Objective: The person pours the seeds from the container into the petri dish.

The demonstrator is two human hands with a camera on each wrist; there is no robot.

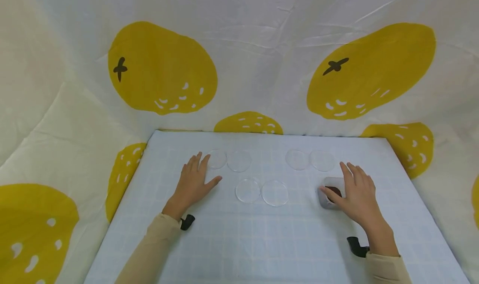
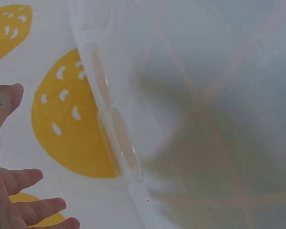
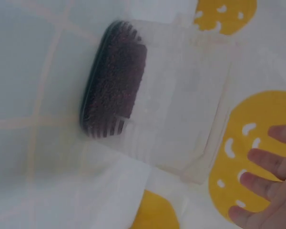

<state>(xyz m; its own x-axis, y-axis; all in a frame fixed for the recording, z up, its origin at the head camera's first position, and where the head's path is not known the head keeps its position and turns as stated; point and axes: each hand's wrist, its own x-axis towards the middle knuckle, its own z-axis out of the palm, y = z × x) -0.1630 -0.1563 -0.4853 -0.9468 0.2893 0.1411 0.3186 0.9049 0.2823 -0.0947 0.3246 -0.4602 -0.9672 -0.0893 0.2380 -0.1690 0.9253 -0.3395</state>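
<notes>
My left hand (image 1: 192,184) hovers over the left side of the table, fingers spread, holding nothing. Its index fingertip reaches the rim of a clear round dish (image 1: 217,159) in the head view. In the left wrist view, clear dishes (image 2: 126,148) show nearly edge-on beyond the fingers. On the right, my right hand (image 1: 361,198) is spread beside a clear plastic container (image 1: 324,203), its thumb overlapping the container's opening in the head view. Dark reddish-brown grainy material (image 3: 114,81) covers the container's bottom, seen through the clear wall (image 3: 181,95) in the right wrist view.
Clear dishes lie in side-by-side pairs: one pair at the back left, another (image 1: 309,160) at the back right, a third (image 1: 275,193) front centre. A pale checked cloth (image 1: 239,242) covers the table. A white curtain with yellow fruit prints (image 1: 254,76) hangs behind it.
</notes>
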